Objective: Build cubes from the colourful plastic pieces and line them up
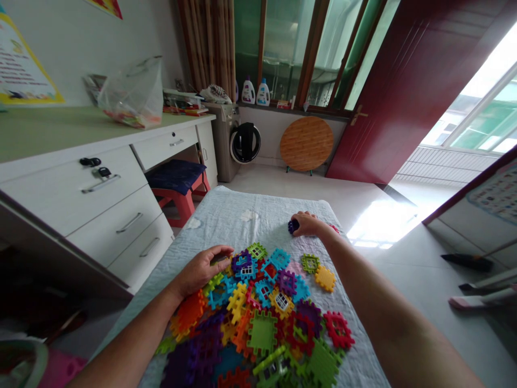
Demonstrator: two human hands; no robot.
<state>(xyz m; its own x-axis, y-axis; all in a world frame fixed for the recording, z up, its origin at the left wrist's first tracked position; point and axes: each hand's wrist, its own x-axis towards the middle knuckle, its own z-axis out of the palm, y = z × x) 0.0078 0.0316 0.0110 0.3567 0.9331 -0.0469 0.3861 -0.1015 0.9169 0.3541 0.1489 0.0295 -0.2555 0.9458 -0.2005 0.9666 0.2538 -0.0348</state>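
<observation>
A heap of colourful interlocking plastic tiles [262, 318] lies on a pale blue quilted cloth [242, 215] in front of me. My left hand [202, 269] rests on the left edge of the heap, fingers curled over a green tile. My right hand [309, 223] reaches far across the cloth and closes on a small dark purple tile [293, 226] near the far right edge. A green tile [310, 263] and a yellow tile [325, 278] lie apart from the heap, beside my right forearm.
A white desk with drawers [100, 205] stands at the left, with a plastic bag [133, 94] on top and a red stool [181, 194] below. A washing machine [238, 143], a round wooden tabletop [307, 144] and a dark red door [404, 97] are beyond.
</observation>
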